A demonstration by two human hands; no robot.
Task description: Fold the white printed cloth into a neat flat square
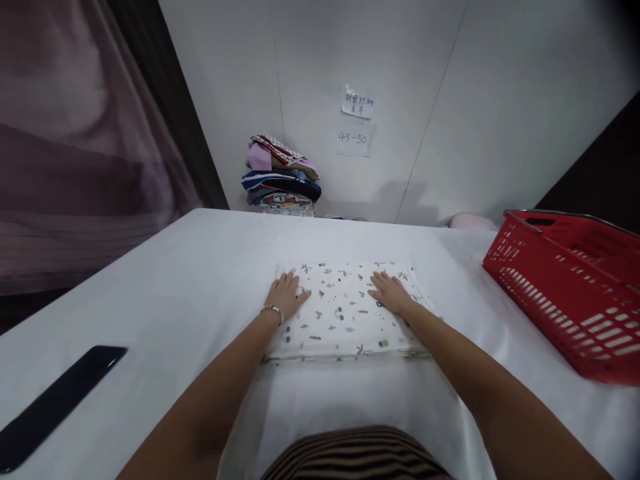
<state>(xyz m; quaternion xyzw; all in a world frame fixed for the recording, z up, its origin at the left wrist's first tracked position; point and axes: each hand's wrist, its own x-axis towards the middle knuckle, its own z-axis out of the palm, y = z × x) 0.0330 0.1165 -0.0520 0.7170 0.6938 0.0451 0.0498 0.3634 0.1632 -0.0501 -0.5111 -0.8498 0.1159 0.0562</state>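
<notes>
Resting flat with fingers spread, the left hand [287, 293] and right hand [391, 293] press the folded patterned cloth [345, 313] mid-surface [200, 267]; a red basket [570, 293] sits at the right edge.

I can read two paper notes taped to the wall [450, 100] behind the worktop. The lower note [353, 141] carries the handwritten numbers "45-50". The upper note [357, 104], just above it, holds two lines of handwritten characters, too small and blurred for me to make out. The bottom piece in the cloth pile [283, 177] shows a coloured print that may be lettering; I cannot tell.
</notes>
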